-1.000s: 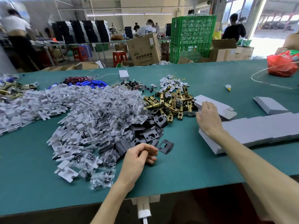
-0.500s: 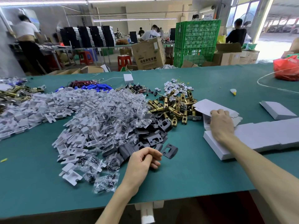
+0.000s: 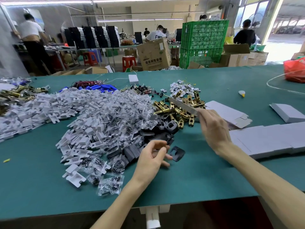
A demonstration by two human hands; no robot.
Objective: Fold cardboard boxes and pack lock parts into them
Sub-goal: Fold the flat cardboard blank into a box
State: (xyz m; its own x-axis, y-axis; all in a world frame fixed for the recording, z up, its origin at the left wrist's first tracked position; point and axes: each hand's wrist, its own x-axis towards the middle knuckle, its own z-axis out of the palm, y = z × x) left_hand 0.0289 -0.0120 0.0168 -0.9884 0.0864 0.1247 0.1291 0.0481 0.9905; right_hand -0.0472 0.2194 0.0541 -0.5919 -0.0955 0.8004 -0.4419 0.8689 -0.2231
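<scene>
My right hand [image 3: 214, 129] grips a flat cardboard box blank [image 3: 181, 104], lifted edge-on above the brass latch parts [image 3: 179, 109]. My left hand [image 3: 153, 157] hovers with loosely curled fingers over the near edge of the black strike plates [image 3: 158, 133]; one black plate [image 3: 177, 152] lies loose beside it. More flat blanks [image 3: 227, 113] lie right of the latches. A stack of grey flat boxes [image 3: 272, 139] sits under my right forearm.
White plastic inserts [image 3: 79, 134] and bagged screws [image 3: 118, 113] heap across the green table [image 3: 206, 176]. A folded grey box [image 3: 288, 113] lies far right, a red bag [image 3: 295, 70] behind it. Blue parts and wires [image 3: 99, 87] lie at the back. People work at tables beyond.
My right hand has picked one flat blank off the pile and swung it up and leftward over the latches. My left hand has lifted slightly, its fingers loosened.
</scene>
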